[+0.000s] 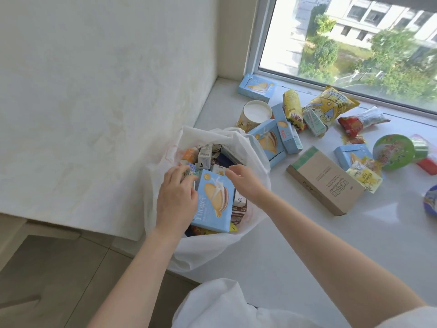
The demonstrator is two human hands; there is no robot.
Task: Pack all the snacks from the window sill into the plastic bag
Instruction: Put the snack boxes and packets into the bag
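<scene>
A white plastic bag (236, 143) stands open on the left end of the window sill (354, 233), filled with several snacks. On top lies a light blue biscuit box (214, 202). My left hand (176, 197) grips the box's left edge, fingers curled over it. My right hand (243, 181) hovers over the box's upper right corner with loosely curled fingers, and I cannot tell if it touches. More snacks lie on the sill: blue boxes (269, 140), a brown carton (325, 179), a yellow chip bag (329, 102), a green noodle bowl (393, 152).
A paper cup (256, 112) stands behind the bag. Another blue box (256, 87) sits by the window frame, and a red packet (361, 120) lies further right. A white wall (94, 102) borders the bag on the left. Tiled floor (59, 280) lies below.
</scene>
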